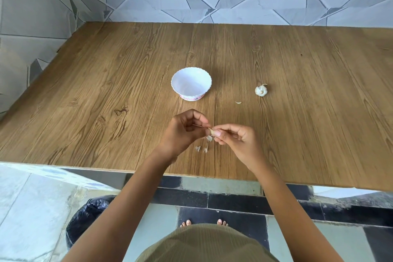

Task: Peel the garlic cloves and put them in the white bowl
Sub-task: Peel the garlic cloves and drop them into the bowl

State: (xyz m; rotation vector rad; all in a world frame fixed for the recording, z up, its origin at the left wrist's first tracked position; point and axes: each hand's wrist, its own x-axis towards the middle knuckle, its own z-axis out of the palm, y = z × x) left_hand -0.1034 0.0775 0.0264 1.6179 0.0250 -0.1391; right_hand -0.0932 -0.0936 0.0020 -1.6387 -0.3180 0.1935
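a garlic clove [211, 131] sits pinched between the left hand [184, 132] and right hand [236, 139], fingertips of both curled on it above the counter [85, 95]. skin scraps [201, 148] lie just below. farther back stands the white bowl [191, 83], with the garlic bulb [261, 90] to its right.

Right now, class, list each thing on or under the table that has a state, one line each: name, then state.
white bowl: upright, nothing visible inside.
garlic bulb: lying on the table, apart from the bowl.
garlic clove: pinched between both hands, skin partly off.
left hand: pinches the clove.
right hand: pinches the clove.
skin scraps: loose on the table.
bin: lined with a black bag.
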